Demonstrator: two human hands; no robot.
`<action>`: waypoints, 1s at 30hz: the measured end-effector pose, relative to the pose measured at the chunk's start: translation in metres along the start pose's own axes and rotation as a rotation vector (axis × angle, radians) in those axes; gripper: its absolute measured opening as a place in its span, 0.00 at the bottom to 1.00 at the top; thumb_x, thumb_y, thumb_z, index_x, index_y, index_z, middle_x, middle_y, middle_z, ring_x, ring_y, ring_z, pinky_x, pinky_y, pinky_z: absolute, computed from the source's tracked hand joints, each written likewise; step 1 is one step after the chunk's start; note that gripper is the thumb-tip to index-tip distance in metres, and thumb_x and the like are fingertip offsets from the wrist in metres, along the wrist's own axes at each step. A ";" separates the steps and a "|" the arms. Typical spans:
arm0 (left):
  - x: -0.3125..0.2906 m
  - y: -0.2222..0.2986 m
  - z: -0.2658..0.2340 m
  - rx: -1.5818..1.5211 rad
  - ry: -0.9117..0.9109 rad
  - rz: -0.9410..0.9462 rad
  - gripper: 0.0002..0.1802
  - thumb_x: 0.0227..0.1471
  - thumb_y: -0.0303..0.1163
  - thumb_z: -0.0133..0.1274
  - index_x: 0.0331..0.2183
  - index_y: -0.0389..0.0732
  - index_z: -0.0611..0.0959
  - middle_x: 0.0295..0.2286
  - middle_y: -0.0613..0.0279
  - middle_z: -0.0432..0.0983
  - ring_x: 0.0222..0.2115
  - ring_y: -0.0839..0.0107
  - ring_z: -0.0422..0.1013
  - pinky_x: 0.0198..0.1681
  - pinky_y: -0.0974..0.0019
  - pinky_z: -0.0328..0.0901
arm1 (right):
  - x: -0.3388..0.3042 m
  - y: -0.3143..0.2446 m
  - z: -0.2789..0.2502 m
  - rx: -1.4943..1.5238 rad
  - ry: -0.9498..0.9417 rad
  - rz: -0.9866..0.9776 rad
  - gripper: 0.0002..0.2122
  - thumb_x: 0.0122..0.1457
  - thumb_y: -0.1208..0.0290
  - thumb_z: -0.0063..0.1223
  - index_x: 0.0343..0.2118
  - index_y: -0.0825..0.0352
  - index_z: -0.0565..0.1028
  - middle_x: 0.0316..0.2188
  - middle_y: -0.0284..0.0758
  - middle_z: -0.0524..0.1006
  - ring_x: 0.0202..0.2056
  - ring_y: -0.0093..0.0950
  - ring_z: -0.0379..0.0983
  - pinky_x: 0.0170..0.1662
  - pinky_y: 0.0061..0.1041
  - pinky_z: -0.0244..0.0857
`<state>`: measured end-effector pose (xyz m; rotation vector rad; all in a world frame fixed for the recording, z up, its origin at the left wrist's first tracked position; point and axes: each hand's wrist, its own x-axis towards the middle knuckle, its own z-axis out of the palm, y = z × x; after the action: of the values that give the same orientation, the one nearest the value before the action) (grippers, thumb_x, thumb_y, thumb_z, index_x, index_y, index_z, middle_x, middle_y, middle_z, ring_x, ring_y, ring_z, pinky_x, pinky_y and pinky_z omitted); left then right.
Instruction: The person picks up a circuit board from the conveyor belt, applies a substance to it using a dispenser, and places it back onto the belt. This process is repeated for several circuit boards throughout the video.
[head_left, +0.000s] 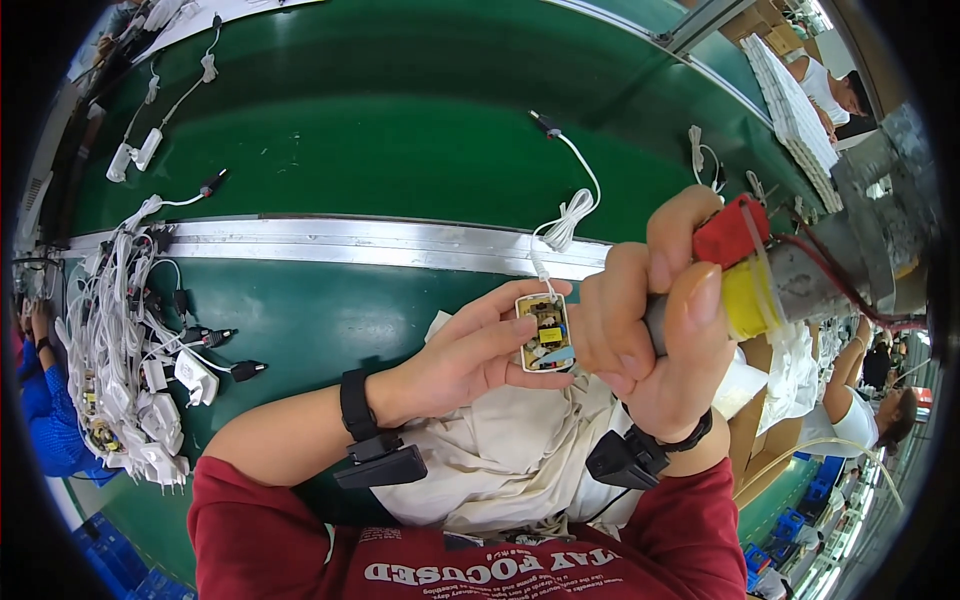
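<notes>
- The left hand (478, 345) is near the middle of the view, its thumb and fingers pinching an open white charger (547, 336).
- The charger sits between that thumb, bent over its 9 o'clock edge, and a finger along its 12 o'clock end; its circuit board and yellow block face up.
- From its 12 o'clock end a white cord (571, 220) runs over the metal strip to a black plug (545, 125).
- A pale blue tip (556, 356) overlaps the charger at 5 o'clock; I cannot tell what it belongs to.
- The right hand (660, 310), at 3 o'clock of the charger, has its fingers curled tightly around a grey tool (800, 275) with red and yellow parts.
- A worker in blue (62, 405) is toward 8 o'clock, beside a heap of chargers (130, 360).
- Two white chargers (135, 155) lie at 10 o'clock on the green bench (350, 130), which the metal strip (350, 238) crosses.
- White trays (785, 100) are stacked at 2 o'clock; a cardboard box (750, 460) stands at 4 o'clock.
</notes>
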<state>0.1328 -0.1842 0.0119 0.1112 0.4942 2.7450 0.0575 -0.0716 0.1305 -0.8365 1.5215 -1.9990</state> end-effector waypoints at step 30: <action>-0.037 0.074 0.027 2.013 0.610 0.637 0.25 0.46 0.33 0.56 0.45 0.34 0.70 0.41 0.48 0.69 0.38 0.51 0.69 0.40 0.59 0.66 | -0.001 0.000 0.001 -0.046 0.079 -0.060 0.15 0.64 0.55 0.34 0.39 0.65 0.61 0.10 0.22 0.53 0.09 0.12 0.46 0.12 0.13 0.40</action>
<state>0.1476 -0.2534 0.0628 -0.1288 3.3861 1.3244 0.0588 -0.0720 0.1305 -0.8392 1.6104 -2.0693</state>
